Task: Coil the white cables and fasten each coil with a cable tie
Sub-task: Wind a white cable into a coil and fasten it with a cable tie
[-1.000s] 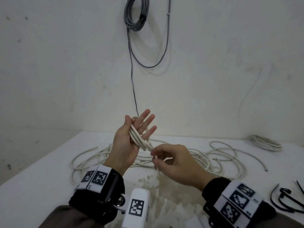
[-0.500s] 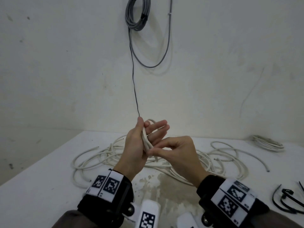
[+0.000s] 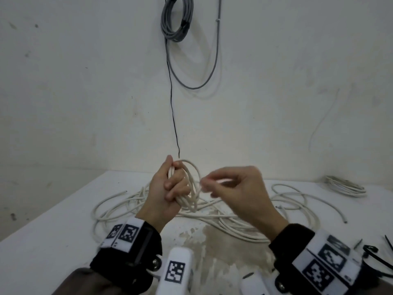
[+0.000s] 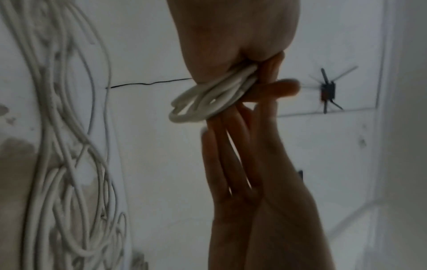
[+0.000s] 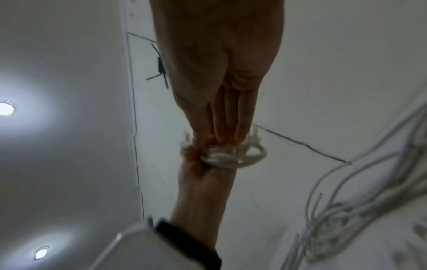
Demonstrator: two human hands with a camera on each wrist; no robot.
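Observation:
My left hand [image 3: 170,188] is raised over the table, its fingers curled round a small white cable coil [image 3: 192,184] of several loops. My right hand [image 3: 205,186], blurred with motion, meets the coil from the right and pinches one of its loops between thumb and fingertips. In the left wrist view the coil [image 4: 208,100] sticks out of the left fist and the right hand's fingers [image 4: 231,146] reach up to it. The right wrist view shows the right fingertips [image 5: 226,133] on the coil [image 5: 233,156]. More white cable [image 3: 223,218] lies loose on the table.
Black cable ties [image 3: 376,256] lie at the table's right edge. A coiled white bundle [image 3: 345,186] sits at the back right. A grey cable coil [image 3: 176,20] and a thin black wire [image 3: 173,116] hang on the wall. The white table [image 3: 53,231] has a worn patch in front.
My left hand's fingers were spread with the loops across the palm; they have curled round the coil. The right hand came up to the coil and now shifts slightly right.

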